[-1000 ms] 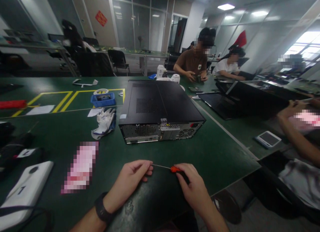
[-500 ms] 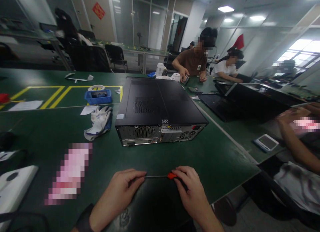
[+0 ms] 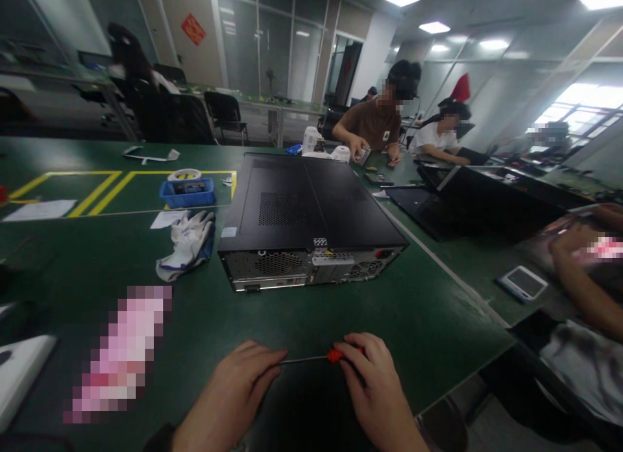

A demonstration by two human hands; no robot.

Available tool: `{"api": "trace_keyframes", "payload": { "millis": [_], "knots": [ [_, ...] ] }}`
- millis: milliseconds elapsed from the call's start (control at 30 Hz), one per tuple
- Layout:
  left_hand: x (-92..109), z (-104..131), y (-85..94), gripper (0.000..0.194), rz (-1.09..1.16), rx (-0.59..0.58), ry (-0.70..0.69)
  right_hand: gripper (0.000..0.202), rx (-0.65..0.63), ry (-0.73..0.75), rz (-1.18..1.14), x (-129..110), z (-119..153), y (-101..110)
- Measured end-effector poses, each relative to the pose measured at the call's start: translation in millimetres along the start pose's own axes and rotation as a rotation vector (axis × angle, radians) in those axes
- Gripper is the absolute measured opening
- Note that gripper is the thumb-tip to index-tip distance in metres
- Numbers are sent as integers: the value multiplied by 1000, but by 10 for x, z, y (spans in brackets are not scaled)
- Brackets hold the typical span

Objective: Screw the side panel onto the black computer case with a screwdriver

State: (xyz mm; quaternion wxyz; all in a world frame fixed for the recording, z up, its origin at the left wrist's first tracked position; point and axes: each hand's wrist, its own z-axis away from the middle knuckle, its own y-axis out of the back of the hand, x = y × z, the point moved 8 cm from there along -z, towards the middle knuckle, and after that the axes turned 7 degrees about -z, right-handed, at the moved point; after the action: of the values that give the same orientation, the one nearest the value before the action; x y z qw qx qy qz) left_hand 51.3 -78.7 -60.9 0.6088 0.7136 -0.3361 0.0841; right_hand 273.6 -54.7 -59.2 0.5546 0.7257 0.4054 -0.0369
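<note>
A screwdriver (image 3: 307, 359) with a thin metal shaft and a red handle lies crosswise between my two hands, near the front of the green table. My right hand (image 3: 368, 380) is closed around the red handle. At the other end, the fingers of my left hand (image 3: 243, 384) pinch the shaft's tip, which they hide. Beyond both hands a black desktop computer case (image 3: 316, 199) lies flat on its side. Its rear panel (image 3: 311, 270), with vents, slots and a power supply fan, faces me. Neither hand touches the case.
White work gloves (image 3: 187, 241) and a blue bin (image 3: 187, 192) are left of the case. A blurred-out pink item (image 3: 121, 354) lies front left. A phone-like device (image 3: 523, 283) rests at right, beside a co-worker's arm (image 3: 584, 283). Other people sit across the table.
The view has shifted slightly, so the case and hands appear a little lower. Both hands keep their hold on the screwdriver.
</note>
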Motion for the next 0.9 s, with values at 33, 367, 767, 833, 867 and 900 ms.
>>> {"api": "trace_keyframes", "payload": {
  "millis": [33, 367, 767, 833, 867, 900],
  "knots": [
    [10, -2, 2, 23, -2, 8, -5, 28, 1, -2, 0, -3, -2, 1],
    [2, -18, 121, 26, -7, 73, 34, 28, -10, -11, -27, -16, -11, 1],
    [-75, -20, 209, 33, -7, 106, 161, 24, 34, -25, -49, -28, -36, 47],
    [-90, -19, 234, 36, -8, 125, 184, 24, 36, -25, -49, -29, -34, 48],
    [-95, -20, 242, 36, -8, 130, 193, 24, 36, -27, -50, -26, -30, 48],
    [-99, -21, 248, 37, -7, 131, 200, 24, 37, -29, -50, -23, -27, 49]
  ]
}}
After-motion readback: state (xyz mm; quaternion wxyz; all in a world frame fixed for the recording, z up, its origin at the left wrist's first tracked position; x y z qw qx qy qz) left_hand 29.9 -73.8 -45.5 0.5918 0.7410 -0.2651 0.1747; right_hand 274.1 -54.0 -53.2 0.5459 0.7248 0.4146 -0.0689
